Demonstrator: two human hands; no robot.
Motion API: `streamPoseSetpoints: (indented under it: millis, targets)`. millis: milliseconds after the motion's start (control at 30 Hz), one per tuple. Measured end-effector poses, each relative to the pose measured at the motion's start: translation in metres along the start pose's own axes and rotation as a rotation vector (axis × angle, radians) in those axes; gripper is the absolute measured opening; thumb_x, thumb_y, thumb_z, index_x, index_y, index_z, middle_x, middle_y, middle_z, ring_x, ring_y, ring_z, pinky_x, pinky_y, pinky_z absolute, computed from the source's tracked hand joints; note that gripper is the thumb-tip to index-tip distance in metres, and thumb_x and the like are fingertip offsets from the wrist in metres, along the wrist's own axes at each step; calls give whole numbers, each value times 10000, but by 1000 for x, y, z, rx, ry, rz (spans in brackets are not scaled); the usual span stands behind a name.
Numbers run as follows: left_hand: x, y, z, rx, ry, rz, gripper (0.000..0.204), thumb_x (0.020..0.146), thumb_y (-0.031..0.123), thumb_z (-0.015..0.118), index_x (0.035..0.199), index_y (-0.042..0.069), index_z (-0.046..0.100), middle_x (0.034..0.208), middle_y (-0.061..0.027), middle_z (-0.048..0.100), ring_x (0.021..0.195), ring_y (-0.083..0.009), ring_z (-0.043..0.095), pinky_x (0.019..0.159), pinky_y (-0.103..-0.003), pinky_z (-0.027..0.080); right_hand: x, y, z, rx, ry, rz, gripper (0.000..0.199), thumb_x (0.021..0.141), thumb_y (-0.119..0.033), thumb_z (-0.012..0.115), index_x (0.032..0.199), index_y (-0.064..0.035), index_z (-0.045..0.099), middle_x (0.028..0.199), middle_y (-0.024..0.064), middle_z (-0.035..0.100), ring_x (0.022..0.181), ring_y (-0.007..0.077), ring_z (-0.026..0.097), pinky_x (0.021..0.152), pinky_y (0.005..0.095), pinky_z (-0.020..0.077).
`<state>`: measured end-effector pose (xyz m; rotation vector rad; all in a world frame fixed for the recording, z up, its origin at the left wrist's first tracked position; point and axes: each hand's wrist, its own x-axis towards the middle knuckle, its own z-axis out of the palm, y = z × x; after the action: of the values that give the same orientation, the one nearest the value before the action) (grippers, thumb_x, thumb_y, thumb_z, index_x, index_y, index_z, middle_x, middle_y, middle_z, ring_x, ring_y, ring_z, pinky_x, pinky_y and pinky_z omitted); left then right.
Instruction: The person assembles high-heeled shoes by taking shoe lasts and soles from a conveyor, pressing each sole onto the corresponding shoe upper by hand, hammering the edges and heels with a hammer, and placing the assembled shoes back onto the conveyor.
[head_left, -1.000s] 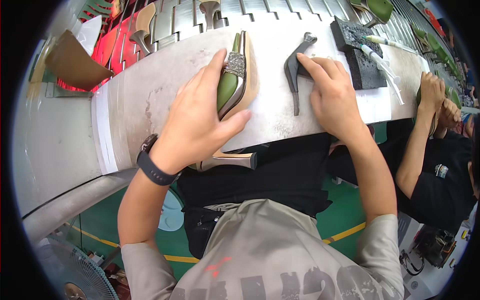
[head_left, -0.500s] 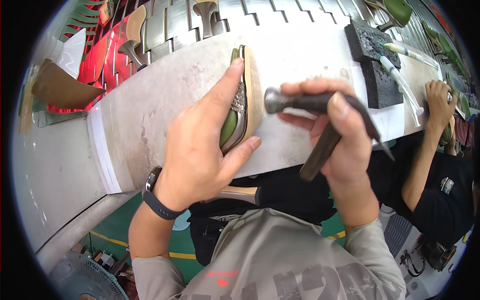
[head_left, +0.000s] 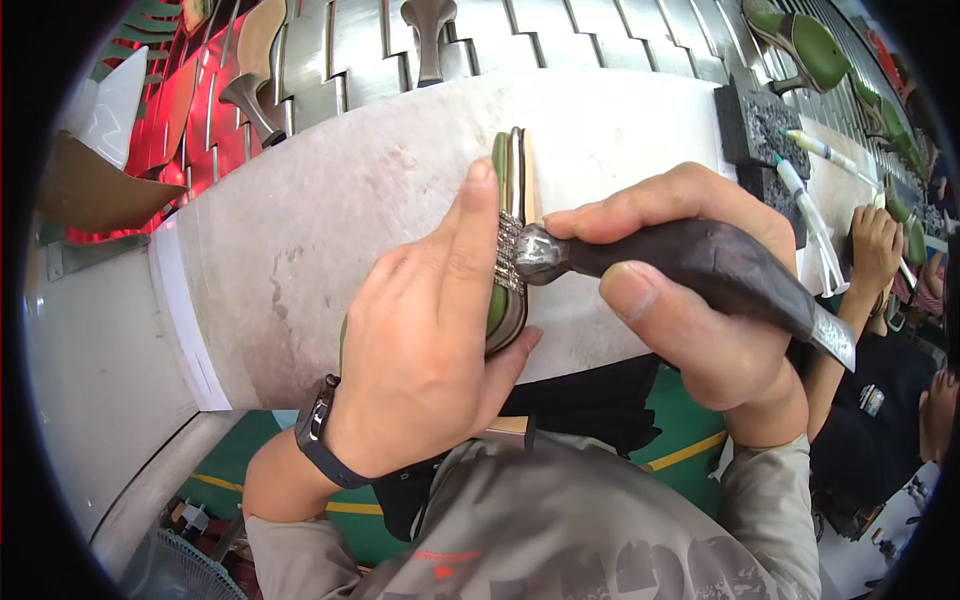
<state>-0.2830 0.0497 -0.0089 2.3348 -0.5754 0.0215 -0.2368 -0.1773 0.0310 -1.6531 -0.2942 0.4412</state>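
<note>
My left hand [head_left: 420,330] is wrapped around a green shoe [head_left: 503,170] held on its side, with a glittering band across the upper and a tan sole facing right. The fingers cover much of the shoe. My right hand [head_left: 730,350] grips a dark cobbler's hammer [head_left: 690,262] around its body. Its round metal face [head_left: 541,254] is at the shoe's edge beside the glittering band; it appears to touch there. The hammer's flat pointed end sticks out to the lower right, and its handle is hidden by my hand.
A pale worktable [head_left: 290,250] lies under the shoe. Behind runs a slatted metal conveyor [head_left: 590,40] carrying heeled sole pieces [head_left: 430,40] and a green shoe [head_left: 815,50]. At right are black blocks [head_left: 748,130], syringes [head_left: 808,205] and a co-worker's hand [head_left: 877,245].
My right hand has swung the hammer left onto the shoe's edge and turned it, so the handle no longer shows. The shoe has shifted slightly right and tilted more upright in my left hand.
</note>
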Motion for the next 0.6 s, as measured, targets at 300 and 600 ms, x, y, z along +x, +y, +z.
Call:
streamPoseSetpoints:
  millis: [300,600]
  targets:
    - [-2,-2,0,30,5,49,1070,725,69,845,1592,-133,252,1343,-320,611,1013,-460,665,896,-467,528,63,15,-7,16,135,-92,300,978,-258,678,1120,3,718,1083,124,764,1032,190,735,949,354,584]
    - [-8,-7,-1,21,55,50,1059,717,55,851,1601,-87,286,1332,-303,626,1074,-455,675,922,-465,527,-15,7,13,-171,-7,-138,392,922,-263,734,1105,75,661,1116,257,733,1053,303,720,989,412,552]
